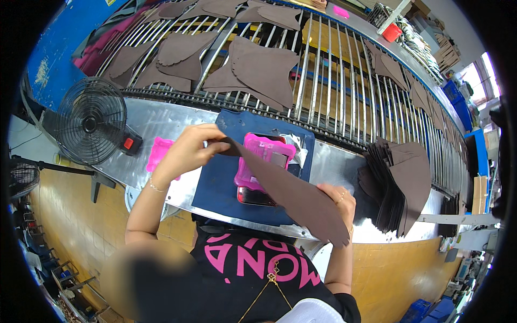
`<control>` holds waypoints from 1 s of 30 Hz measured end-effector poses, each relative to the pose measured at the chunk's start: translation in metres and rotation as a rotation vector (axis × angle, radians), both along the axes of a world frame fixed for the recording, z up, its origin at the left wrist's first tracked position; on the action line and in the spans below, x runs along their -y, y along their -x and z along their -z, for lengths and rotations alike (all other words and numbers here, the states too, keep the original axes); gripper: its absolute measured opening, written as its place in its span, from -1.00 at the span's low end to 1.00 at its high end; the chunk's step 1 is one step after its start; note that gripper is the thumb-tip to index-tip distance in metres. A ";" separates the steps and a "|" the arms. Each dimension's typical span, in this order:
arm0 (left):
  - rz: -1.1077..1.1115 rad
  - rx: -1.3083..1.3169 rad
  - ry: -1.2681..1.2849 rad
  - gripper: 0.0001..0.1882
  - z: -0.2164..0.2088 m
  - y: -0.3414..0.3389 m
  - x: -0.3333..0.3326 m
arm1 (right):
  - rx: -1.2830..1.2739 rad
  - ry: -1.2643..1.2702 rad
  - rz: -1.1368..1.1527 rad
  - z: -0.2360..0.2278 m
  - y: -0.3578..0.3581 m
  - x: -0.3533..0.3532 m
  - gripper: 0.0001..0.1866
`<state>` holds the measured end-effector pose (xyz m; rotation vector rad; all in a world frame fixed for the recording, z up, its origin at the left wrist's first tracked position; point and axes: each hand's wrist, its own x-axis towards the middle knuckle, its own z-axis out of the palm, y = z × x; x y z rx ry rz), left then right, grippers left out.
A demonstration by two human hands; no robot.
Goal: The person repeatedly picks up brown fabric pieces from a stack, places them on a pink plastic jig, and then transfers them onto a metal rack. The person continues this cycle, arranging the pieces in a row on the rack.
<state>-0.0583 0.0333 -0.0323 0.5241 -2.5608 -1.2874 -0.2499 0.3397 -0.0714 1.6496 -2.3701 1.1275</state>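
Observation:
A long brown leather-like cut piece (291, 188) stretches slantwise between my two hands, above the work table. My left hand (191, 148) pinches its narrow far-left end between thumb and fingers. At its wider near-right end, my right hand (340, 202) grips the edge, with some of the fingers hidden behind the piece. Partly covered beneath it is a pink plastic tray (245, 171), lying on a red-and-black object (250, 197). Both rest on a dark blue mat (210, 188). A thick stack of similar brown pieces (412, 180) lies to the right of my right hand.
Beyond the table runs a conveyor of metal rods (328, 81) carrying several groups of brown pieces (253, 70). A black fan (90, 123) stands at the left, near another pink tray (158, 153). Crumpled white material (299, 151) lies beside the middle tray.

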 end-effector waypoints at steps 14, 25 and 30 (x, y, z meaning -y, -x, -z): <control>0.467 -0.347 0.250 -0.90 0.004 0.104 -0.064 | 0.449 0.389 0.470 -0.010 0.048 -0.146 -0.82; -0.228 -0.365 -0.090 -0.50 0.008 0.036 0.019 | 0.302 0.082 0.527 -0.028 0.211 0.044 -0.66; -0.430 -0.281 -0.119 -0.47 0.027 -0.012 0.035 | 0.640 -0.150 0.523 0.020 0.284 0.092 -0.67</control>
